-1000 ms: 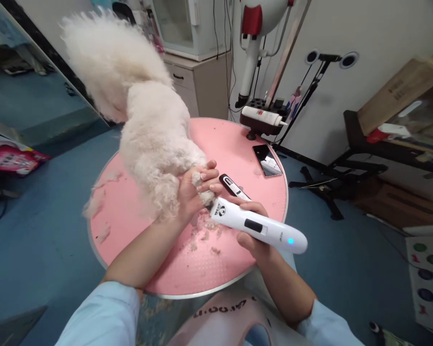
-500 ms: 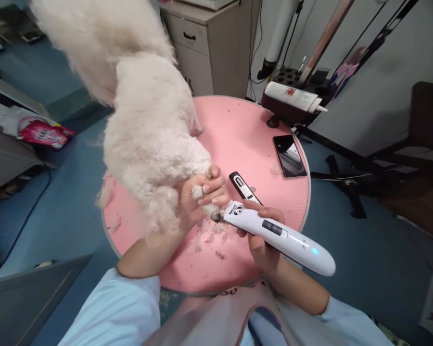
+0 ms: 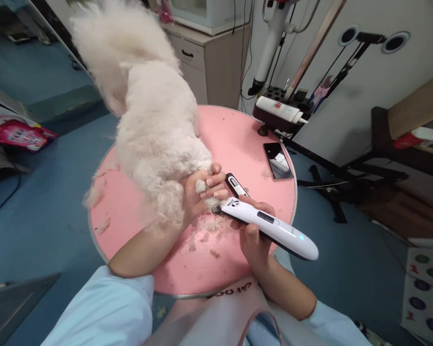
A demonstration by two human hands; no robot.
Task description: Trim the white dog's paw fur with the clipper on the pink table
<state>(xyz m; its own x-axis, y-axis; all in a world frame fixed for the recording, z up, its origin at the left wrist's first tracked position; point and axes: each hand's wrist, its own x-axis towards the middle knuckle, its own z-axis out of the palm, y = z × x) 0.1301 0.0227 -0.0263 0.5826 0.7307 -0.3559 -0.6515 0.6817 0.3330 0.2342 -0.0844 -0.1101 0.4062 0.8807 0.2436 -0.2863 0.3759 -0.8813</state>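
Center frame: fingers of the left hand [image 3: 194,196] are curled around the dog's [image 3: 159,115] paw [image 3: 212,203], partly covering it. Right of center: the right hand's [image 3: 254,244] fingers grip the white hair clipper [image 3: 274,226]; blade contact cannot be determined. The clipper and right hand obscure the lower end of a black-and-white trimmer [image 3: 234,182].

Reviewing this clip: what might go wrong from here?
The right hand holds the clipper with its front end right at the paw in the left hand; if the dog jerks, it could get nicked. The left fingers are close too, so a slip might catch one. The phone, near the table edge, might get knocked off.
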